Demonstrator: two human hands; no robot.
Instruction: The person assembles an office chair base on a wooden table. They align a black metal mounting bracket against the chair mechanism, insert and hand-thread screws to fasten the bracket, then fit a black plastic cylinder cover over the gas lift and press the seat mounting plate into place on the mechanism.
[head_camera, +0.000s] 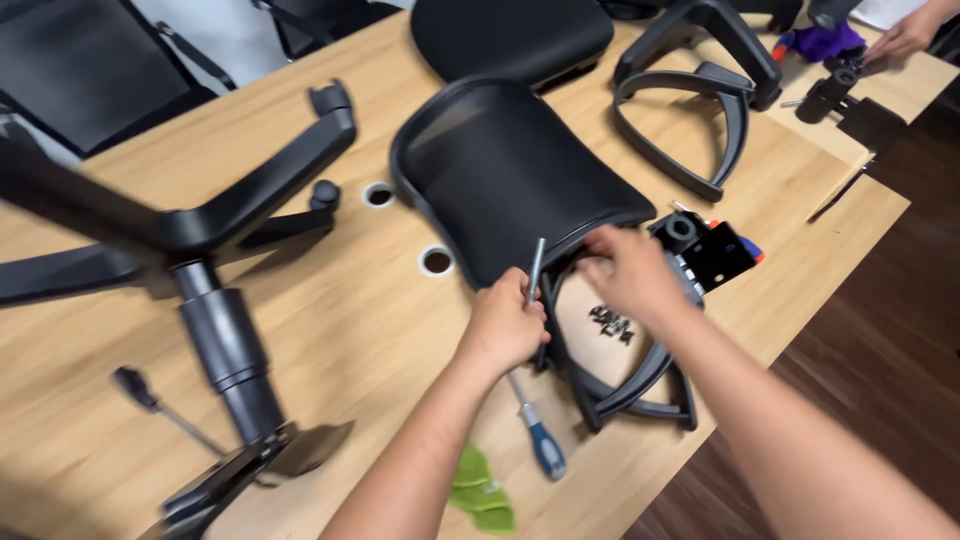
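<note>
My left hand (505, 322) grips a thin grey metal tool (536, 268) that sticks up from the fist, beside the lower edge of a black mesh chair backrest (505, 165). My right hand (628, 272) rests with curled fingers on the backrest's bottom edge, where a black curved frame (622, 392) meets it. Whether it pinches anything is hidden. A blue-handled screwdriver (540, 440) lies on the wooden table (350, 320) just below my left hand. Several small black screws (612, 325) lie inside the frame's loop.
A black chair base with gas cylinder (225, 345) lies at the left. A seat cushion (510, 35) and armrest pieces (700, 110) sit at the back. A black bracket (712, 250) lies right of my hand. Another person's hand (905, 35) is at the far right corner. Green cloth (480, 490) lies near the front edge.
</note>
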